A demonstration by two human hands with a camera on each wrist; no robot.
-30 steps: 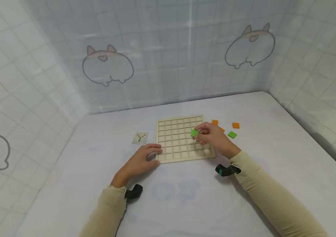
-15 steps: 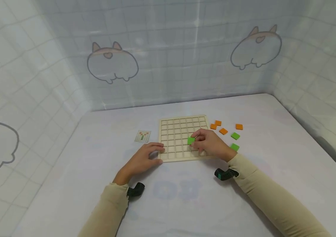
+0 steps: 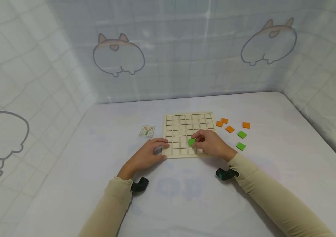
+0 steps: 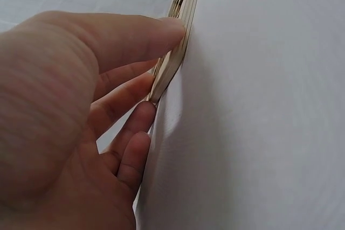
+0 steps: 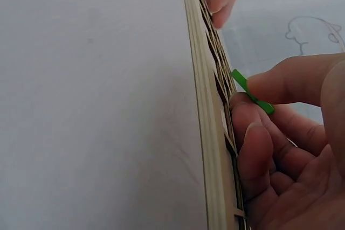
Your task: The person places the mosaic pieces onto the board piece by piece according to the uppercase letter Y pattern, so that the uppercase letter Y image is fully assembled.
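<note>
A square wooden grid board [image 3: 188, 114] lies on the white-covered table. My left hand [image 3: 146, 155] holds its near left corner, thumb at the front edge and fingers over the left side; the left wrist view shows the thumb against the board's edge [image 4: 173, 63]. Over the front part of the grid, my right hand [image 3: 210, 144] pinches a green square tile [image 3: 191, 142] between thumb and fingers. The right wrist view has this tile [image 5: 261, 103] tilted just above the cells. My right hand hides some cells near the board's right front.
Right of the board lie two green tiles [image 3: 240, 146] and several orange tiles [image 3: 230, 129]. A small pattern card [image 3: 147, 131] with a coloured Y shape lies left of the board. Grid-printed cloth walls [image 3: 185, 75] enclose the back and sides.
The right hand has brought the green tile a little toward the front of the board and lower. The left hand stays at the corner. The head view has shifted slightly.
</note>
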